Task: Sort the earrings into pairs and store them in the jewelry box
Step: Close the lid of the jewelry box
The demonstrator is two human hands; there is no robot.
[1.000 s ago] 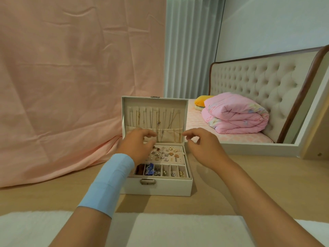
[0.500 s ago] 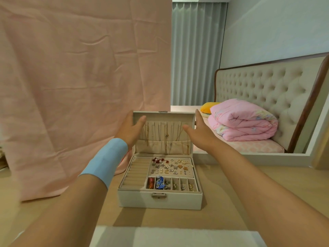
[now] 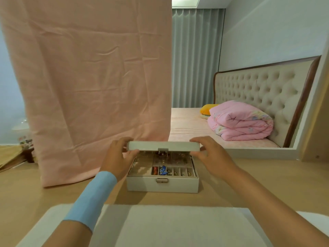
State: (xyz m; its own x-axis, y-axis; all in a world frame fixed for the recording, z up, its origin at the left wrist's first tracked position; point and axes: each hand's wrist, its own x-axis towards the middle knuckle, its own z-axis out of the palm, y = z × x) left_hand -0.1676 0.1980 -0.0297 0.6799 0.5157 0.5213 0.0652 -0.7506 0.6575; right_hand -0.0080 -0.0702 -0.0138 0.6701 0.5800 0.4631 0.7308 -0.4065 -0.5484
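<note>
- Currently, the jewelry box (image 3: 162,183) is seen standing on a wooden tabletop (image 3: 249,179), latch side toward the camera.
- Its lid (image 3: 163,146) is held tilted low over the base, only partly raised; the front edge of the lid faces the camera, with a small metal clasp at its middle.
- The left hand (image 3: 117,158) is closed on the left end of the lid, thumb under the edge and fingers over the top. A light blue band (image 3: 92,196) is worn on that forearm.
- The right hand (image 3: 211,155) is closed on the right end of the lid in the same manner, thumb below and fingers above.
- Earrings (image 3: 178,172) are seen inside the base, in the narrow front compartments and on the flat tray behind; pairing cannot be told, as the pieces are too small and partly shaded by the lid.
- A red item and a blue item are noted in the two front compartments left of centre.
- A white mat (image 3: 178,227) lies on the tabletop nearest the camera, just short of the box.
- A pink cloth (image 3: 92,77) hangs behind the box on the left; a bed with a folded pink quilt (image 3: 240,121) is seen at the right rear.
</note>
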